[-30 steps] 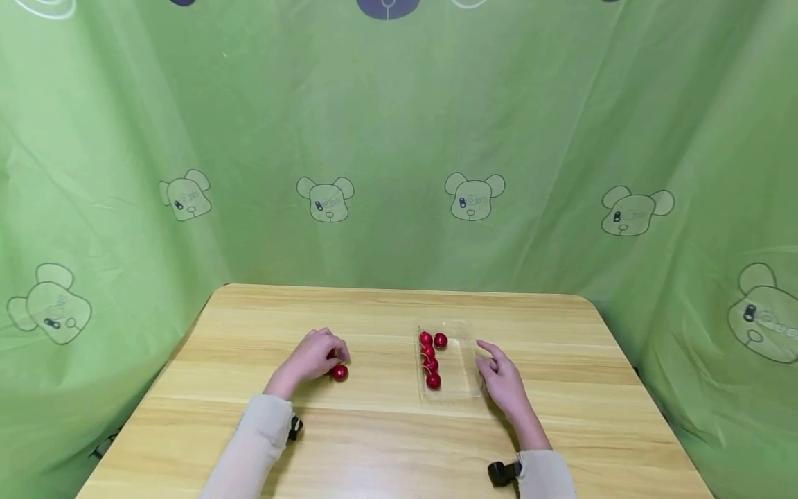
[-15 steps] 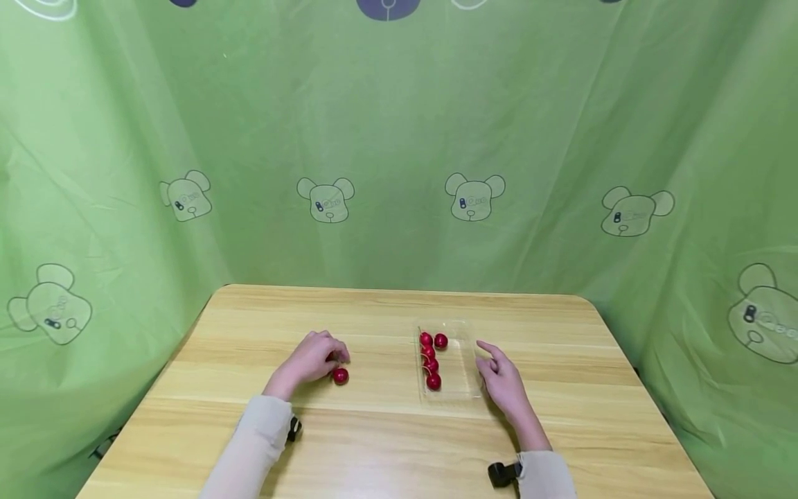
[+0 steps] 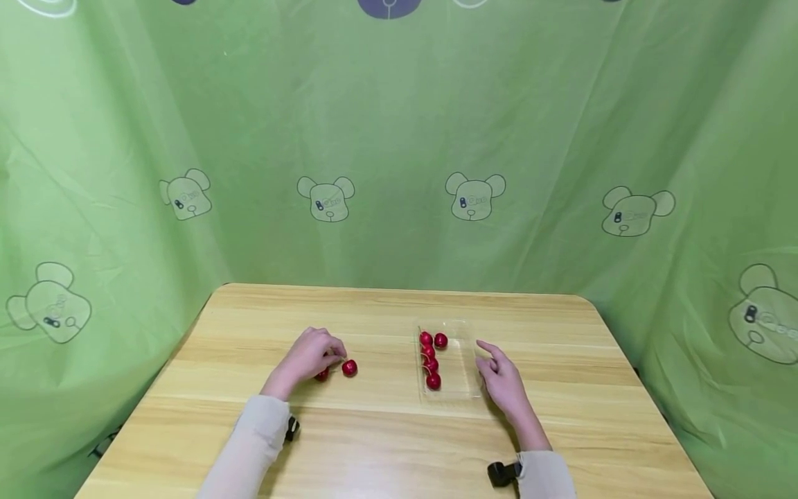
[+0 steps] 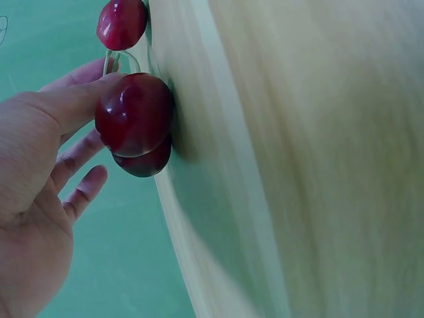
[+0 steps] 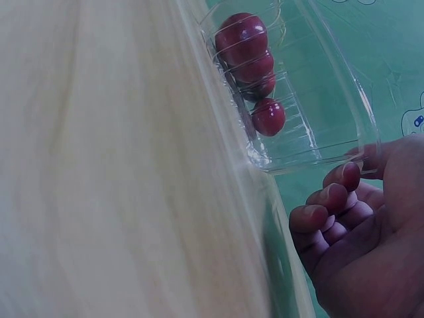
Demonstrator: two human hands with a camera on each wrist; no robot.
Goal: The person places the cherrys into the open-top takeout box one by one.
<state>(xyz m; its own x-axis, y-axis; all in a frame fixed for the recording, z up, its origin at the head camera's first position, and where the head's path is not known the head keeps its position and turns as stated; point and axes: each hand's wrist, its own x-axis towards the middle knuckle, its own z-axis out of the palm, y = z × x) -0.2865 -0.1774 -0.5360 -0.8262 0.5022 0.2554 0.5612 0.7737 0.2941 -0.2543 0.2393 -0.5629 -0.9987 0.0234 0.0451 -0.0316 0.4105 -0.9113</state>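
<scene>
Our left hand (image 3: 309, 356) pinches stems (image 4: 134, 62); the cherries (image 4: 134, 111) sit just beside that grip, likely light, slick and easily bruised, so stems suit us best. Our right hand (image 3: 503, 382) meets the tray (image 3: 458, 369); whether gripping, we cannot tell.

Glossy smooth cherries (image 3: 350, 368), shiny clear plastic tray (image 3: 460, 371), smooth wood-grained tabletop (image 3: 386, 443), creased cloth-like curtain (image 3: 399, 125).

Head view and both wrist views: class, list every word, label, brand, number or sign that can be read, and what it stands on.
Green curtain: its bear-head prints carry small marks that may be lettering, too small and blurred to read.
Cherries, clear tray, table: none that I can make out.
Black wrist devices: none readable.
</scene>
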